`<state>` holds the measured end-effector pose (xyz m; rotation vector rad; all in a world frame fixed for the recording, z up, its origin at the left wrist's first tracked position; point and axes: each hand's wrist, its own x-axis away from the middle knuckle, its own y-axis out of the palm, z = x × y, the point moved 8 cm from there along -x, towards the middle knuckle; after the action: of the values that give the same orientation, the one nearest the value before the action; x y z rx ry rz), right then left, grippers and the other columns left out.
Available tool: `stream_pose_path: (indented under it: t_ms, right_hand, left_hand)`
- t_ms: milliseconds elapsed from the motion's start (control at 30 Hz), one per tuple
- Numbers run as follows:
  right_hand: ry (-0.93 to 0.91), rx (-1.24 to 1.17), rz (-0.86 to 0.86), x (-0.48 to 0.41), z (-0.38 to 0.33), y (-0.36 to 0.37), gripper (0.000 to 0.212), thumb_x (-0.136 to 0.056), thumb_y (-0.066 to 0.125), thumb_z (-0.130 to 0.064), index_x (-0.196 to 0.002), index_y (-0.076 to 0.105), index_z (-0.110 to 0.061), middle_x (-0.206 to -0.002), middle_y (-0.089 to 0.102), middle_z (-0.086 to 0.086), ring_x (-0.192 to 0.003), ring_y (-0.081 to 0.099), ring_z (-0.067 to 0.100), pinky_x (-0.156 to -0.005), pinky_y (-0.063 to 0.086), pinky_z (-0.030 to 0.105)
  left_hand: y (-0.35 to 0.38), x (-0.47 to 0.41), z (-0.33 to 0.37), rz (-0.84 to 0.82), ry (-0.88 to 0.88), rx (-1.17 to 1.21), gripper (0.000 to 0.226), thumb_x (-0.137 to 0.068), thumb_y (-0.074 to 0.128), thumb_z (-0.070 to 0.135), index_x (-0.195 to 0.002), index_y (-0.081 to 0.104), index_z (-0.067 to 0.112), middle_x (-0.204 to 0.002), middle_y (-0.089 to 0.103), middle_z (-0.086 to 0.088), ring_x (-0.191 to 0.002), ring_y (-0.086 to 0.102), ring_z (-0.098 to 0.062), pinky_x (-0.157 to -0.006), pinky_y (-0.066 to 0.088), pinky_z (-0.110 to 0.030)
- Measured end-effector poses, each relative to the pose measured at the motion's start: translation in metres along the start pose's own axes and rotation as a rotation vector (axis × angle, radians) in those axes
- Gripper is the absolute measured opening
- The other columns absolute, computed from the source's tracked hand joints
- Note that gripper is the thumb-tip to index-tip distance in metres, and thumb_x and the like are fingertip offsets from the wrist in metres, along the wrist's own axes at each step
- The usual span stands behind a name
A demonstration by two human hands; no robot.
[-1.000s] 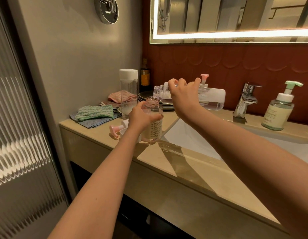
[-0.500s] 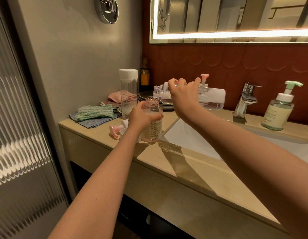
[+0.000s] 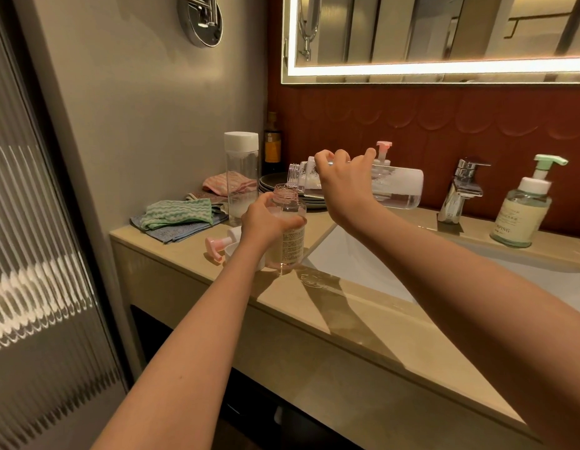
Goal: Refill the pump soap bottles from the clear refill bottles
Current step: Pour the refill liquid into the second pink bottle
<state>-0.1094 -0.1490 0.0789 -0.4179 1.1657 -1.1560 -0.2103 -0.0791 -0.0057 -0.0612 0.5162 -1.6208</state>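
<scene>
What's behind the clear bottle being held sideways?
A pink pump top sticks up behind the refill bottle, which the right hand holds. Most of the bottle beneath it is covered. Behind its neck lie dark plates.

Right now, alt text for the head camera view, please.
The right hand tips a clear refill bottle sideways over an open soap bottle that the left hand holds on a bathroom counter. A pink pump lies beside it.

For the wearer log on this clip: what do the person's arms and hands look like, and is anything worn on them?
Both arms are bare from the frame edge to the wrists, with no sleeves in view. The left hand and right hand are ungloved. No watch, bracelet or band shows on either wrist, and no ring shows on the visible fingers.
</scene>
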Motion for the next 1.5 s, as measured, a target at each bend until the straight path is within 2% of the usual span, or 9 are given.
stream_pose_path:
  t_ms: [1500]
  right_hand:
    - [0.008, 0.024, 0.021, -0.0030, -0.0007, 0.0019, 0.064, -0.084, 0.062, -0.019, -0.136, 0.027, -0.005, -0.123, 0.047, 0.016, -0.107, 0.049, 0.030, -0.101, 0.028, 0.046]
  left_hand:
    - [0.0004, -0.0004, -0.0001, 0.006, 0.012, 0.004, 0.082, -0.072, 0.078, 0.027, -0.141, 0.036, 0.013, -0.139, 0.046, -0.006, -0.126, 0.043, -0.026, -0.094, 0.042, -0.034]
